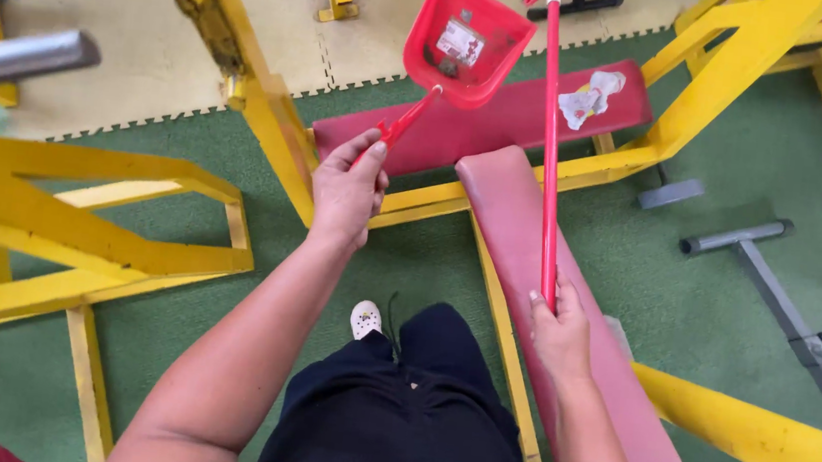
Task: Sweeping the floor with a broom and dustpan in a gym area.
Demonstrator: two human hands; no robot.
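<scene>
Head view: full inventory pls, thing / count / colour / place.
dustpan: 1, red, raised at top centre on a long handle, small scraps inside
broom handle: 1, red, upright right of the dustpan
padded bench: 1, faded red, running from centre to bottom right
bench pad: 1, red, behind the dustpan, with crumpled paper on it, white
gym frames: several, yellow, left, centre and right
metal bar: 1, grey, blurred, far left
grey stand: 1, on the floor at right
floor: green carpet near, beige and blue mats far
shoe: 1, white, bottom centre
trousers: dark, bottom centre
left hand: gripping the dustpan handle
right hand: gripping the broom handle
</scene>
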